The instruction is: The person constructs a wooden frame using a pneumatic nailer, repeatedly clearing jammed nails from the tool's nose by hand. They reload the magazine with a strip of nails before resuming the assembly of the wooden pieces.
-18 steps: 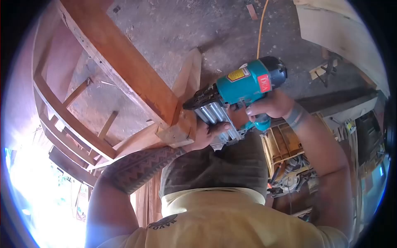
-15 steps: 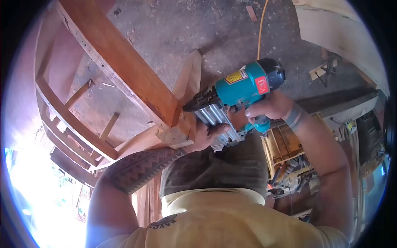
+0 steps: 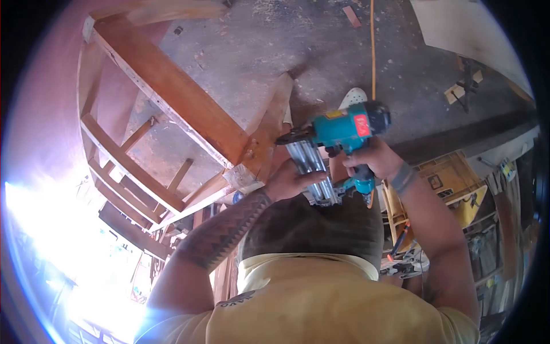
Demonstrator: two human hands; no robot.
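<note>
A teal and black nail gun (image 3: 338,132) with a silver magazine is held in front of my body, its dark nose pointing left. My right hand (image 3: 375,159) wraps around its handle. On the magazine, the fingers of my left hand (image 3: 293,180) are closed, with the thumb across the metal. Just left of the nose stands the corner of a wooden furniture frame (image 3: 172,97), where a broad reddish-brown rail meets a squared post (image 3: 243,176). A gap shows between the nose and the rail.
Curved slats (image 3: 132,163) form the frame's left side. An orange air hose (image 3: 373,51) runs over the concrete floor (image 3: 240,51). At right are a yellow crate (image 3: 441,178), tools and a pale panel (image 3: 467,40). Small wood scraps (image 3: 454,93) lie on the floor.
The nail gun has moved right, its nose away from the frame's corner, with both hands still on it. The view has shifted, showing more of the frame's far end and a shoe.
</note>
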